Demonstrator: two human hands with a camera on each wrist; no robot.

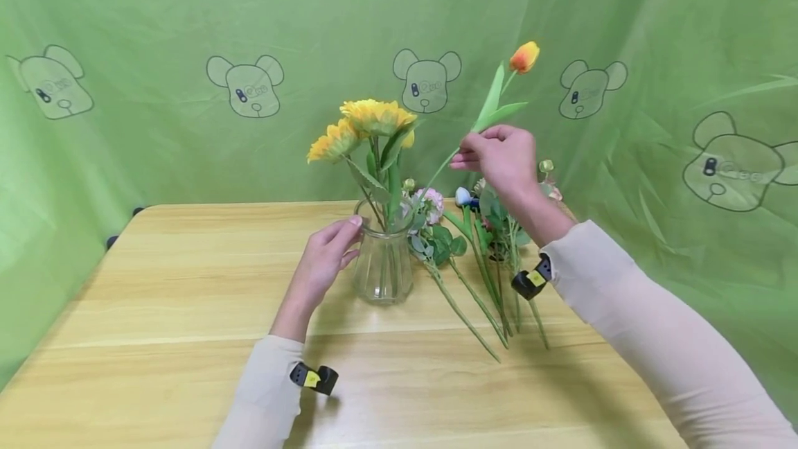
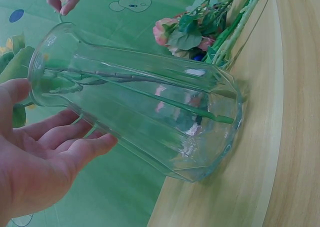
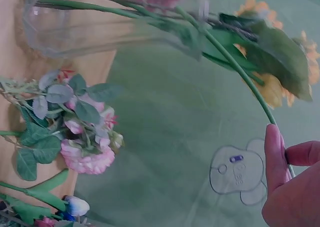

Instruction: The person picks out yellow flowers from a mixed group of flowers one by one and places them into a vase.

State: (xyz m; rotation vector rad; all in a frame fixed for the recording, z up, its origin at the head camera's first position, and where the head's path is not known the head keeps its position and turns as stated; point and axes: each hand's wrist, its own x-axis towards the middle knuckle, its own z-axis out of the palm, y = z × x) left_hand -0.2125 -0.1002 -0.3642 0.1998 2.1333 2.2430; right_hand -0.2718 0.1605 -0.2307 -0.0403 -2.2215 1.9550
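Observation:
A clear faceted glass vase [image 1: 377, 276] stands upright on the table, holding yellow sunflowers [image 1: 377, 116], green leaves and a partly hidden yellow bloom. My left hand [image 1: 327, 251] steadies it from the left, thumb at the rim [image 2: 35, 79] and the other fingers against its far side. Above and right of the vase, my right hand [image 1: 505, 158] pinches an orange-yellow tulip [image 1: 525, 57] by its stem between thumb and fingers. That stem [image 3: 235, 64] slants down into the vase's mouth; its lower tip is hard to make out. The tulip's bloom leans up and to the right.
Right of the vase lie several loose artificial flowers: a pink bloom [image 1: 430, 205], a white-blue tulip [image 1: 463, 196] and leafy greenery [image 1: 445, 244], stems pointing toward the front. Behind the wooden table [image 1: 187, 283] hangs a green curtain [image 1: 312, 5] with bear drawings.

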